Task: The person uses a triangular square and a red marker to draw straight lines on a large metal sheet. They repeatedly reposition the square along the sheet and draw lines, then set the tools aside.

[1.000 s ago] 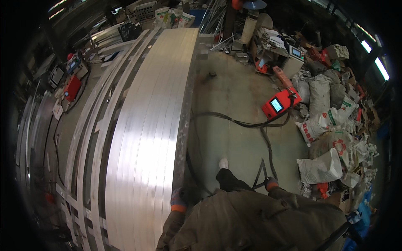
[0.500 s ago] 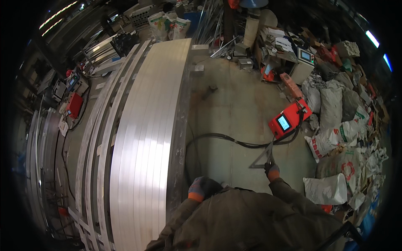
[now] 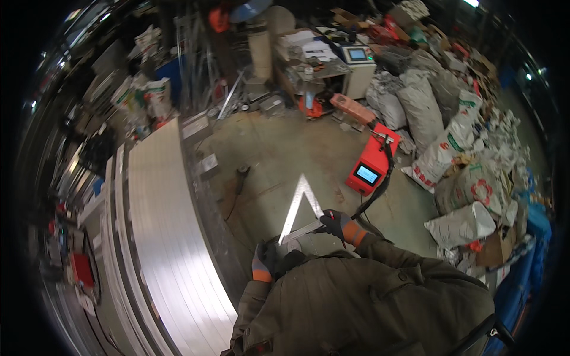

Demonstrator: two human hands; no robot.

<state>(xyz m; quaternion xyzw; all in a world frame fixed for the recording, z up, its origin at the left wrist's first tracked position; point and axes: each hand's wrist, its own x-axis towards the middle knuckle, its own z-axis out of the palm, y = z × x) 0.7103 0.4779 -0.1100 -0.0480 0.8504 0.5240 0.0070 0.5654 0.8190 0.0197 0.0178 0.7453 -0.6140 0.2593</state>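
My right hand [image 3: 337,225], in a dark glove with an orange-and-grey cuff, is closed on a corner of a metal triangle square [image 3: 291,215]. Its bright open frame points away from me, over the floor. A small red-tipped thing shows at the right fingers, too small to name. My left hand [image 3: 263,261], gloved alike, is close to my body, beside the stacked metal bars [image 3: 172,237] and near the square's left corner. Its fingers are dark and blurred, so what they do is unclear.
A red machine with a lit screen [image 3: 369,169] stands on the floor ahead right, a black cable running from it. Stuffed sacks [image 3: 418,98] and scrap pile along the right. A control box [image 3: 358,65] stands by a cluttered table [image 3: 332,70]. A dark tool [image 3: 242,172] lies on the floor.
The view has turned right. My right hand has brought the triangle square inward and left, in front of my body. My left hand remains close to the bars.
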